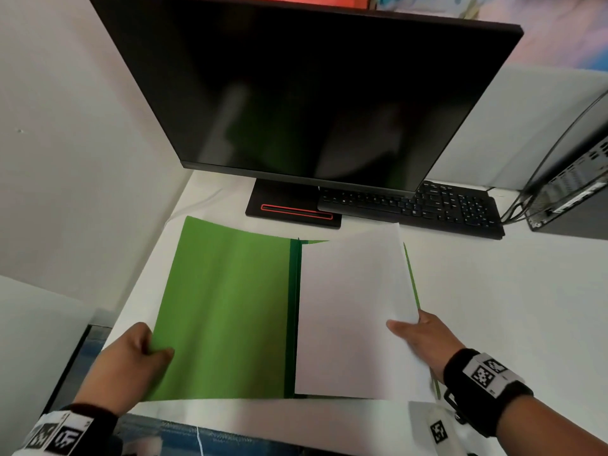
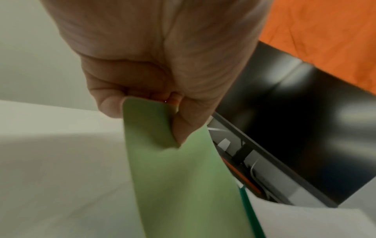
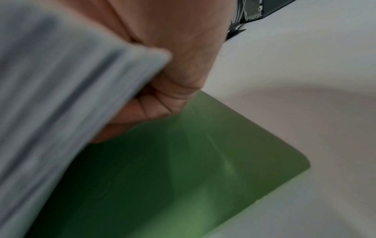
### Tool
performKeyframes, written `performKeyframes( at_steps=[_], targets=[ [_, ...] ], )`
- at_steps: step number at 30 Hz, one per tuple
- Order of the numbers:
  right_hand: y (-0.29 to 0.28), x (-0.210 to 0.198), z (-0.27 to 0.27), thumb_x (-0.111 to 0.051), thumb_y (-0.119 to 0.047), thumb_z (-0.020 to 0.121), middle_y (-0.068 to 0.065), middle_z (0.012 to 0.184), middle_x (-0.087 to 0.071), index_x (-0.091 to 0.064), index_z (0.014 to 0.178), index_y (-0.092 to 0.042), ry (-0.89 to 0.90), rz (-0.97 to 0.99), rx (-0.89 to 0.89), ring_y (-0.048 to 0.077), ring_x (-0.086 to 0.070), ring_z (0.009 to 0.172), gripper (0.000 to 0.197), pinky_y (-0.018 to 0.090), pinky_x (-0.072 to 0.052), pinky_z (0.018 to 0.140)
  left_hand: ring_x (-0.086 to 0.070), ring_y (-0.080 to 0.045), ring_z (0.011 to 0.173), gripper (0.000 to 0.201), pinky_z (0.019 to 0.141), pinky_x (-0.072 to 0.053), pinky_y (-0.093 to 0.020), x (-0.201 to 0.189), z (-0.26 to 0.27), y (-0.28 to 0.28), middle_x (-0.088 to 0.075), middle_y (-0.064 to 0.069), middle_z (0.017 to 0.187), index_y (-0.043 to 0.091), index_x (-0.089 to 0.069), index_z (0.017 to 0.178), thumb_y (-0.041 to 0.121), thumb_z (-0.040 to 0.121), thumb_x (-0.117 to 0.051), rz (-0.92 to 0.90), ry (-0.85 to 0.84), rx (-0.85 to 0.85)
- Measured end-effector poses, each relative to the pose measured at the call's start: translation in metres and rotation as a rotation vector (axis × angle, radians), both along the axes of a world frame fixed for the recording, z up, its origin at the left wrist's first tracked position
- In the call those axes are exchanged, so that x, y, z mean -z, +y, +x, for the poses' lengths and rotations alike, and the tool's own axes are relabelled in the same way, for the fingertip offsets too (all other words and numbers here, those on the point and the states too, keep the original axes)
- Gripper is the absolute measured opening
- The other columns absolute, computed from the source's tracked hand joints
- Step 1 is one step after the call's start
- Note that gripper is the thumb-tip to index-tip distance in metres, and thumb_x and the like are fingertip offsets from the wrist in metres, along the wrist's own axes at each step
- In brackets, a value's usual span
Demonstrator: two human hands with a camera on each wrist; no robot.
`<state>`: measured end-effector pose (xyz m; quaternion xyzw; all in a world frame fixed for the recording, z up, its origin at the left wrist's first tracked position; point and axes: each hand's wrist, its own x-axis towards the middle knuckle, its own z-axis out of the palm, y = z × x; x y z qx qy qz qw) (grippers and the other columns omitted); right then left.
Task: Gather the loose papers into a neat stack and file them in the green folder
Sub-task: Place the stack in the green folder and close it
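The green folder (image 1: 223,307) lies open on the white desk in front of the monitor. My left hand (image 1: 138,357) pinches the left cover's outer edge, thumb on top; the left wrist view shows the folder (image 2: 179,177) curling up from that pinch of my left hand (image 2: 142,80). A stack of white papers (image 1: 355,311) sits over the folder's right half, held a little above it. My right hand (image 1: 424,337) grips the stack's right edge, thumb on top. In the right wrist view the papers (image 3: 61,96) hover over the green cover (image 3: 183,177), fingers of my right hand (image 3: 162,96) curled beneath.
A black monitor (image 1: 312,93) stands just behind the folder on its base (image 1: 289,209). A black keyboard (image 1: 421,205) lies to the right of the base, and a computer case (image 1: 572,192) with cables stands at the far right. A white wall (image 1: 65,159) closes the left side.
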<state>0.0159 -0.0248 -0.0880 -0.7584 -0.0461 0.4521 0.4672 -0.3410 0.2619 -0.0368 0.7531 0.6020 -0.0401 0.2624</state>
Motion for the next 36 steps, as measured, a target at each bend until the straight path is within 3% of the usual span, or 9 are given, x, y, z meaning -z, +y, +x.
performKeyframes(
  at_steps=[3, 6, 9, 14, 20, 23, 27, 31, 36],
  targets=[
    [0.002, 0.001, 0.002, -0.076, -0.014, 0.086, 0.006, 0.101, -0.081, -0.076, 0.105, -0.009, -0.041, -0.022, -0.004, 0.028, -0.074, 0.100, 0.019, 0.051, -0.050, 0.105, -0.042, -0.017, 0.044, 0.039, 0.048, -0.041, -0.031, -0.025, 0.000, -0.006, -0.044, -0.006, 0.047, 0.001, -0.044, 0.071, 0.022, 0.078, -0.076, -0.026, -0.180, 0.013],
    [0.005, -0.001, 0.002, -0.076, -0.015, 0.086, 0.007, 0.099, -0.081, -0.076, 0.104, -0.008, -0.063, -0.056, -0.016, 0.028, -0.075, 0.098, 0.018, 0.050, -0.052, 0.102, -0.039, -0.014, 0.049, 0.052, 0.043, -0.031, -0.040, -0.057, 0.011, -0.016, -0.042, -0.019, 0.052, 0.006, -0.043, 0.066, 0.046, 0.070, -0.076, -0.165, -0.474, 0.062],
    [0.007, -0.003, 0.002, -0.075, -0.014, 0.087, 0.008, 0.099, -0.081, -0.075, 0.105, -0.007, -0.076, -0.077, -0.017, 0.028, -0.076, 0.095, 0.020, 0.048, -0.054, 0.099, -0.039, -0.019, 0.058, 0.062, 0.052, -0.032, -0.043, -0.084, 0.037, -0.031, -0.042, -0.025, 0.065, 0.006, -0.049, 0.070, 0.062, 0.059, -0.075, -0.222, -0.627, 0.144],
    [0.013, -0.013, 0.004, -0.073, -0.012, 0.088, 0.006, 0.094, -0.077, -0.071, 0.106, -0.005, -0.123, -0.104, -0.045, 0.021, -0.073, 0.086, 0.019, 0.027, -0.056, 0.075, -0.065, -0.032, 0.090, 0.043, 0.079, -0.052, -0.053, -0.101, 0.096, -0.074, -0.067, -0.010, 0.091, 0.012, -0.062, 0.098, 0.045, 0.071, -0.070, -0.418, -0.822, 0.395],
    [0.018, -0.015, 0.010, -0.068, -0.014, 0.092, 0.004, 0.077, -0.073, -0.069, 0.094, -0.009, -0.153, -0.169, -0.119, 0.017, -0.068, 0.066, 0.006, 0.022, -0.051, 0.058, -0.057, 0.000, 0.115, 0.067, 0.091, -0.052, -0.024, -0.065, 0.155, -0.118, -0.060, 0.013, 0.122, 0.036, -0.054, 0.120, 0.083, 0.071, -0.048, -0.560, -0.668, 0.592],
    [0.013, -0.021, 0.014, -0.055, -0.006, 0.096, 0.002, 0.058, -0.068, -0.067, 0.080, -0.009, 0.018, -0.115, -0.091, 0.019, -0.063, 0.050, 0.020, 0.030, -0.051, 0.057, -0.056, -0.011, 0.115, 0.077, 0.101, -0.046, -0.032, -0.025, 0.167, -0.128, -0.057, 0.006, 0.123, 0.032, -0.058, 0.123, 0.086, 0.076, -0.030, -0.516, -0.393, 0.758],
    [-0.016, -0.014, 0.019, -0.044, -0.036, 0.104, 0.007, 0.085, -0.073, -0.069, 0.088, -0.012, -0.175, -0.201, 0.077, 0.025, -0.068, 0.078, 0.038, 0.040, -0.056, 0.081, -0.033, -0.023, 0.135, 0.051, 0.113, -0.033, -0.042, 0.025, 0.157, -0.127, -0.041, 0.004, 0.147, 0.030, -0.061, 0.119, 0.061, 0.093, -0.030, -0.309, 0.099, 1.018],
    [-0.049, -0.004, 0.013, -0.046, -0.038, 0.103, 0.010, 0.077, -0.055, -0.059, 0.084, -0.012, -0.050, -0.161, 0.259, 0.022, -0.047, 0.067, 0.035, 0.034, -0.040, 0.067, -0.032, -0.023, 0.133, 0.043, 0.112, -0.035, -0.039, 0.037, 0.150, -0.131, -0.038, 0.006, 0.146, 0.027, -0.063, 0.120, 0.053, 0.092, -0.044, -0.225, 0.027, 0.802],
    [-0.052, 0.006, 0.002, -0.061, -0.021, 0.096, 0.008, 0.084, -0.065, -0.063, 0.096, -0.010, -0.026, -0.181, 0.139, 0.025, -0.058, 0.072, 0.011, 0.046, -0.056, 0.077, -0.060, -0.022, 0.096, 0.044, 0.083, -0.050, -0.034, 0.040, 0.162, -0.119, -0.057, -0.005, 0.117, 0.016, -0.050, 0.123, 0.036, 0.087, -0.065, -0.369, -0.230, 0.108]
  ],
)
